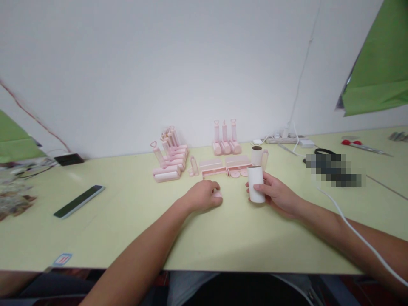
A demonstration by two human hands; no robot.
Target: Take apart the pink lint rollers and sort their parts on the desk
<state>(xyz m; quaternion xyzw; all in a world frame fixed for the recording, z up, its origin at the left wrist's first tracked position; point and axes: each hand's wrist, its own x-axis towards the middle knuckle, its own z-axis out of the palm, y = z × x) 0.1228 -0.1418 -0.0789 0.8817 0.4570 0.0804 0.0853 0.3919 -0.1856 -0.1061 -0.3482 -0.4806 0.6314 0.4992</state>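
My right hand [274, 193] is wrapped round a white lint roll [256, 187] with a brown cardboard core, upright just above the table. To its left, my left hand [204, 196] rests low at the table with its fingers closed on a small pink round piece [217, 194], mostly covered by the fingers. Behind the hands lie pink half-shell covers [211, 166] and flat pink discs [235, 174]. Another white roll [256, 155] stands beside a clear pinkish handle [264, 159]. One more handle [194, 165] stands left of the covers.
Pink lint rollers with upright handles [168, 163] stand in a row at the left; more [226, 146] stand by the wall. A phone [79, 202] lies far left. At the right are a power strip [285, 139], red-handled scissors [352, 143] and a white cable [347, 221] crossing my right arm.
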